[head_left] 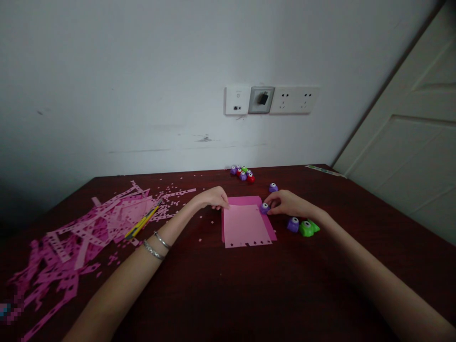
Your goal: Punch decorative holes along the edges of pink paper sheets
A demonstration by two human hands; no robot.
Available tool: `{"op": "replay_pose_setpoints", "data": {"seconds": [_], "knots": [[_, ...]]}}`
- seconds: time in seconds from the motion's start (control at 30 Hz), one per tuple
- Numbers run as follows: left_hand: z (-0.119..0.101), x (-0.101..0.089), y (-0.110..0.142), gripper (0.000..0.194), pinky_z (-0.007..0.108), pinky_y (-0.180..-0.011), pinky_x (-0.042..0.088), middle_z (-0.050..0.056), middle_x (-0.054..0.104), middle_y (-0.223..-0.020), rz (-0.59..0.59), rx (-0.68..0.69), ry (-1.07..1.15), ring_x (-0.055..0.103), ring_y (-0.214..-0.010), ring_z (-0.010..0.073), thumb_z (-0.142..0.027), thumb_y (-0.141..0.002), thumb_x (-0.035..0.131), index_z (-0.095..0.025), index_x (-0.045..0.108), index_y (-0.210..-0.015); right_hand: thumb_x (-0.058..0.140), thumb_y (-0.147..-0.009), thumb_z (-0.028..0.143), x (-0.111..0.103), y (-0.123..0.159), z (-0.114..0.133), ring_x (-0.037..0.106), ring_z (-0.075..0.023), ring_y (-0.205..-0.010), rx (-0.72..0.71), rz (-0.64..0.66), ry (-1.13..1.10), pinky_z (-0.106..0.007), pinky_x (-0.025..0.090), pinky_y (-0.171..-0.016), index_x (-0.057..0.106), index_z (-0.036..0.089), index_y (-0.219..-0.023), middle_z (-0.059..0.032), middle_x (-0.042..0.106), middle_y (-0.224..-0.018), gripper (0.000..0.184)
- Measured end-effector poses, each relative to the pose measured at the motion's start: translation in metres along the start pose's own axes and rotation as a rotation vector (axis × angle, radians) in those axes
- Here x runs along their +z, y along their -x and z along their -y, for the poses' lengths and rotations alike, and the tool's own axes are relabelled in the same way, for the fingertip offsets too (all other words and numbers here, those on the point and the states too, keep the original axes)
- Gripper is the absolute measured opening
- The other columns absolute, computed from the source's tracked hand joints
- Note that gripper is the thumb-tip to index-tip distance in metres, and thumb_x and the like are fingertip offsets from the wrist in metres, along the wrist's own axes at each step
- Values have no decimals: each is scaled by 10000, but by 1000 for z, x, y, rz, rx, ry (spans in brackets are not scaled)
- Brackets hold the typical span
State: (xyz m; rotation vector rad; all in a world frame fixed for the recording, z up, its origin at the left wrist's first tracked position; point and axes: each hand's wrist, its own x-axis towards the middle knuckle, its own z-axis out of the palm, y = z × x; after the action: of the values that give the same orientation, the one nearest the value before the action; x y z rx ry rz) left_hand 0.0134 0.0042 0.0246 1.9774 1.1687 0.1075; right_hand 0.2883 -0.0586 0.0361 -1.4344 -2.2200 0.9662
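Observation:
A light pink sheet of paper (245,225) lies on darker pink sheets (271,232); small shapes are punched along its near edge. My left hand (214,197) pinches the upper left edge of the paper, fingers closed. At the right edge of the sheet, my right hand (285,203) has its fingers closed on a purple craft punch (264,208) with a white button on top. Just beyond that hand stands another purple punch (273,187). Nearer, to its right, sit a purple punch (293,224) and a green punch (307,228).
Punched pink strips (81,237) and small paper bits spread over the left of the table (199,294). On them lies a yellow utility knife (143,220). Several coloured punches (242,175) cluster by the wall. A ruler-like strip (326,171) rests at the back right.

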Motion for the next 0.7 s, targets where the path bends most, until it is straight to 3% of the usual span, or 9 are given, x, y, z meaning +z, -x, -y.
{"op": "replay_pose_setpoints", "data": {"seconds": [0.3,0.7], "knots": [[6,-3,-1,210,221,-439,286,-21,510,-458,61,-67,219,416,-424,65,-284,-580,668,-120,665,-712,662,-668,352,0,-2,0,611,-151,-704,17,37,19,-244,470,-639,687,142,-921,-54,689,-809,329],[12,-9,-1,282,227,-456,278,-16,518,-509,76,-151,285,402,-447,56,-329,-583,696,-120,648,-766,668,-668,335,2,-2,2,608,-159,-721,23,13,57,-254,466,-651,691,153,-922,-50,692,-827,314]]}}
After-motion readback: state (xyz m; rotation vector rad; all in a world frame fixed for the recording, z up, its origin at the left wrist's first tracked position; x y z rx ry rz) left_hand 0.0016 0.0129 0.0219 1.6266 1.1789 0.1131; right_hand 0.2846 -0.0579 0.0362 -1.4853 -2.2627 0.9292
